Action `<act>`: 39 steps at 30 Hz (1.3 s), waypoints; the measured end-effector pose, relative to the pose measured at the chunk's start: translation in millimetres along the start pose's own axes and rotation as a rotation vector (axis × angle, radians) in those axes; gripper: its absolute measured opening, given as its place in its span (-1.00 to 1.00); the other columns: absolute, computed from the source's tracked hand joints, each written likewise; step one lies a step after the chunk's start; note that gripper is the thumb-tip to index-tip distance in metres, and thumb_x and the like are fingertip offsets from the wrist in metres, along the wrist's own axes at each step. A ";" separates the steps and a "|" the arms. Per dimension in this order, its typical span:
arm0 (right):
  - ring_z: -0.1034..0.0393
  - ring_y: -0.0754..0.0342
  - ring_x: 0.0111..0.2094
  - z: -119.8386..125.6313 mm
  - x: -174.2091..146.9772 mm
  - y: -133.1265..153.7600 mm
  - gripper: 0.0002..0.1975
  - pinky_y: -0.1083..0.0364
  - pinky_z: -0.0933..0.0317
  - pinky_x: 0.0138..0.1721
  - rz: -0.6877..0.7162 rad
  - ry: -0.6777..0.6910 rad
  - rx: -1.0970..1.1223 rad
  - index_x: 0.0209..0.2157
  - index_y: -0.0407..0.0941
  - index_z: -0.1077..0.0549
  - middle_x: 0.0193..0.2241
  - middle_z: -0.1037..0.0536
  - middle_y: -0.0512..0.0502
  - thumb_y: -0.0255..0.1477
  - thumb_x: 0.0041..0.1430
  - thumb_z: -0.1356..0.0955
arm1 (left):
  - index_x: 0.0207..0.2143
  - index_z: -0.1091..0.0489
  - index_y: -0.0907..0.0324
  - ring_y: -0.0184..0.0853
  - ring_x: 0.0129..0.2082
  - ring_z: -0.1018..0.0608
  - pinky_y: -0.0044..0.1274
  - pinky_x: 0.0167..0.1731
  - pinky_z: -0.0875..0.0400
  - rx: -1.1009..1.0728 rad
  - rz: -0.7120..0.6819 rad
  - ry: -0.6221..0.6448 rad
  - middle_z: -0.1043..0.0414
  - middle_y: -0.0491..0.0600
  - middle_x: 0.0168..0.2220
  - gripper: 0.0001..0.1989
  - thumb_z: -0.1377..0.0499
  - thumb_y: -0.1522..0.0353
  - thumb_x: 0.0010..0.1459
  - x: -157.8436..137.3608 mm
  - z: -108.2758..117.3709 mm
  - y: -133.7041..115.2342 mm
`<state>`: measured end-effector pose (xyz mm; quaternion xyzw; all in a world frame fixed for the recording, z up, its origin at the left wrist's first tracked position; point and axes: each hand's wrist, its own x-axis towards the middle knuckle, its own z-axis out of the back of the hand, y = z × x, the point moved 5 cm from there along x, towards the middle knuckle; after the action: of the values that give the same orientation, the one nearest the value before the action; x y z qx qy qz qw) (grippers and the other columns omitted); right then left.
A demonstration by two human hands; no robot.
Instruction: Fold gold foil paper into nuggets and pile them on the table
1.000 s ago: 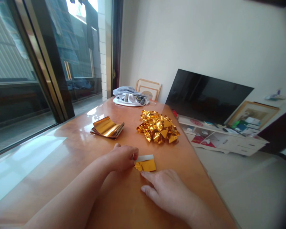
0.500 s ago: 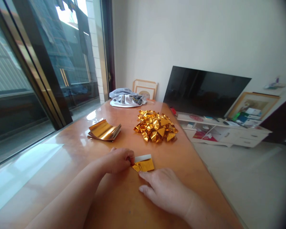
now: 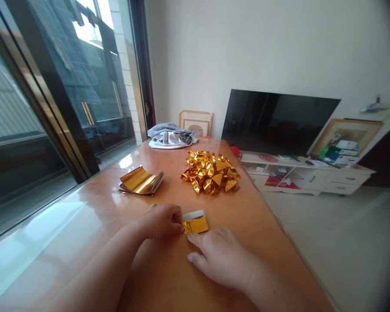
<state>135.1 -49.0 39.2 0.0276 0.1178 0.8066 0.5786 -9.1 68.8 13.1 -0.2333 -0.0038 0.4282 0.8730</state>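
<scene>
A small folded sheet of gold foil paper [image 3: 196, 225] lies on the table in front of me, with a pale strip along its far edge. My left hand [image 3: 164, 221] is closed at the sheet's left end, its thumb and curled fingers on the folded corner, which they partly hide. At the near edge, the outstretched index finger of my right hand [image 3: 224, 255] touches the paper; its thumb is held apart and nothing is in the hand. Beyond my left hand sits a stack of gold foil sheets [image 3: 141, 181]. A heap of folded gold foil pieces [image 3: 211, 172] lies farther right.
Bundled cloth [image 3: 172, 136] rests at the far end of the glossy wooden table [image 3: 162, 277]. Past the table's right edge stand a white cabinet [image 3: 328, 178] and a large black television [image 3: 279, 123]. A glass sliding door [image 3: 87, 95] is on the left.
My left thumb has come down onto the near left corner of the foil paper. The right index finger stays at the near edge. The camera view has shifted slightly.
</scene>
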 end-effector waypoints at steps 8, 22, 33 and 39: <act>-0.54 -0.16 -0.18 0.1 0.7 -1.5 -0.71 0.01 -0.24 -0.22 0.006 0.035 0.040 -0.13 0.01 -0.55 -0.20 -0.66 -0.12 -0.17 0.27 -0.30 | -0.27 -0.49 0.09 -0.32 -0.39 -0.49 -0.58 -0.50 -0.20 -0.143 0.002 0.055 -0.51 -0.12 -0.35 -0.80 -0.16 0.31 0.02 6.6 -10.3 19.9; -0.55 -0.17 -0.20 -5.7 2.5 -6.0 -0.72 0.01 -0.19 -0.26 0.012 0.019 0.062 -0.13 0.02 -0.56 -0.22 -0.67 -0.12 -0.17 0.25 -0.32 | -0.34 -0.42 0.12 -0.35 -0.42 -0.44 -0.57 -0.47 -0.18 -0.039 -0.046 -0.112 -0.46 -0.12 -0.38 -0.90 -0.13 0.36 0.06 -2.6 4.3 3.8; -0.51 -0.08 -0.28 -5.4 5.8 -15.6 -0.77 0.07 -0.09 -0.34 0.052 -0.018 0.166 -0.20 0.04 -0.58 -0.27 -0.66 -0.06 -0.18 0.23 -0.34 | -0.35 -0.44 0.14 -0.35 -0.38 -0.45 -0.57 -0.43 -0.24 -0.079 -0.207 -0.048 -0.47 -0.08 -0.31 -0.87 -0.11 0.43 0.06 -4.5 -12.6 -31.0; -0.38 0.09 -0.43 3.3 23.7 -60.7 -0.74 0.15 0.01 -0.44 -0.127 -0.215 0.340 -0.39 -0.06 -0.51 -0.45 -0.57 -0.01 -0.31 0.30 -0.24 | -0.30 -0.40 0.12 -0.35 -0.42 -0.40 -0.56 -0.51 -0.18 -0.084 -0.152 -0.015 -0.43 -0.10 -0.32 -0.81 -0.24 0.26 0.01 -9.5 -10.2 -30.4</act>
<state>184.2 -7.9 26.8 0.2035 0.1913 0.7295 0.6244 9.6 41.6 18.3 -0.2656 -0.0460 0.3619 0.8924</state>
